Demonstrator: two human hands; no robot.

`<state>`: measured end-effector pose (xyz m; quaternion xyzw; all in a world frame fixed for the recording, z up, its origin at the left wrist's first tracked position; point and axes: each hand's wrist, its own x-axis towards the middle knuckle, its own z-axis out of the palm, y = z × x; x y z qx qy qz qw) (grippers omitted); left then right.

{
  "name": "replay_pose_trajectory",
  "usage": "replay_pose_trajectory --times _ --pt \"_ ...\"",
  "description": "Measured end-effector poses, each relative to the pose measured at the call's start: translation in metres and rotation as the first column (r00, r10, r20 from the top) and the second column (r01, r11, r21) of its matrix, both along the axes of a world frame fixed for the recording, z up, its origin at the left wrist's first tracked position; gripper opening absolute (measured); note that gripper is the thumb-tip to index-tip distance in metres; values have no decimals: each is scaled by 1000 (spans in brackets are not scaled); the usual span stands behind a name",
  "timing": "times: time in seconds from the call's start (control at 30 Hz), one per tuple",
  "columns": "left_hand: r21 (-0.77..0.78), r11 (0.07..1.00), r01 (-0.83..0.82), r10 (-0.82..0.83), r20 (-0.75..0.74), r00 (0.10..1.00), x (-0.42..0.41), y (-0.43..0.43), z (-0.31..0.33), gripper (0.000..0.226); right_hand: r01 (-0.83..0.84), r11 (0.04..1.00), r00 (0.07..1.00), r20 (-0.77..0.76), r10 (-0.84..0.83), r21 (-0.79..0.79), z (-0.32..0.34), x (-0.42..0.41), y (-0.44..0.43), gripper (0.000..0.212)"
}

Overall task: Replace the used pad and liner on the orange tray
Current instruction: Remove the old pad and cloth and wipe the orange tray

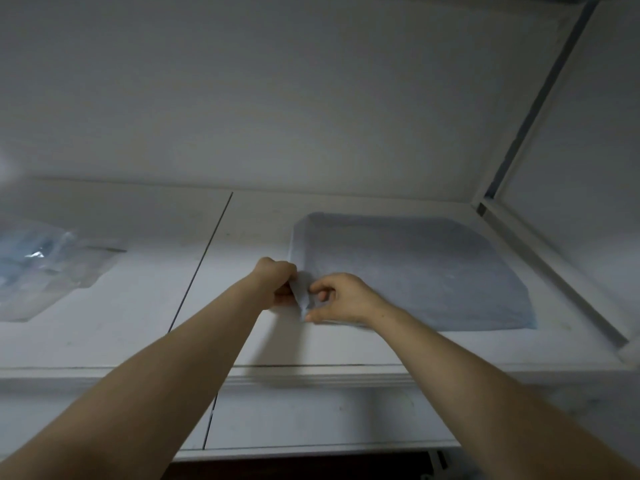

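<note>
As we reach both arms across the front edge of the white shelf (121,323), our left hand (277,284) and right hand (341,299) pinch the raised near-left corner of the blue pad (415,271), which spreads flat to the right beyond our grip. Farther left lies a clear plastic bag (45,261).

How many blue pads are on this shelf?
1. The blue pad lies flat on the right of the shelf; left hand and right hand pinch its near-left corner. The plastic bag at left may hide more.
</note>
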<state>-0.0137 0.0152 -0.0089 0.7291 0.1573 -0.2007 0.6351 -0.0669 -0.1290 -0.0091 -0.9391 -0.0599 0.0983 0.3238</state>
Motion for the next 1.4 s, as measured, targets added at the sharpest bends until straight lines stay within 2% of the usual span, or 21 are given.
replay_pose_trajectory --times 0.17,0.33,0.5,0.8,1.0,1.17,1.33,1.4 --pt "-7 1000 12 -12 -3 1000 -3 7 5 24 -16 1000 1000 5 16 -23 1 -2 1 47" --pt "-27 999 30 -31 -27 999 -8 14 8 19 -29 993 999 26 32 -113 4 -2 8 19" --pt "-16 998 54 -54 -1 999 -7 22 8 26 -35 987 999 8 37 -159 6 4 12 22" --pt "-9 999 -37 38 26 999 -6 26 -3 24 -62 975 997 21 68 -215 14 4 16 26" --pt "19 999 -33 32 61 998 5 32 -5 47 -15 991 999 34 19 -136 18 2 13 27" --pt "19 998 -55 54 63 997 -6 23 14 18 1 997 999 53 3 -72 19 3 9 17" --pt "23 996 -87 84 105 991 -5 17 15 8 33 998 997 70 -37 52 17 3 5 14" --pt "-18 995 -94 96 135 986 -4 14 14 20 49 990 996 72 -59 135 16 2 3 20"
